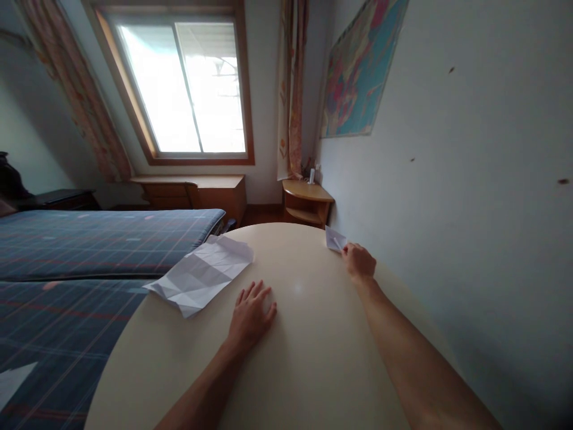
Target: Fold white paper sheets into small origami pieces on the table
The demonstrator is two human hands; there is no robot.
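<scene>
Fingers of the left hand [251, 319] are spread apart on the desk [308, 358], while those of the right hand [360, 261] are closed together on the near corner of a folded paper [333, 237]. Largest is this round, pale desk, which extends under both hands. Next in size, a creased white sheet [208, 272] lies at its left, just beyond the left fingertips. Smallest, the folded paper is at the far right side, directly against the right fingertips.

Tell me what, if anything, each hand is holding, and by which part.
Right hand: the small paper, gripped by the fingers at its near right end. Left hand: nothing; it lies on the table.
</scene>
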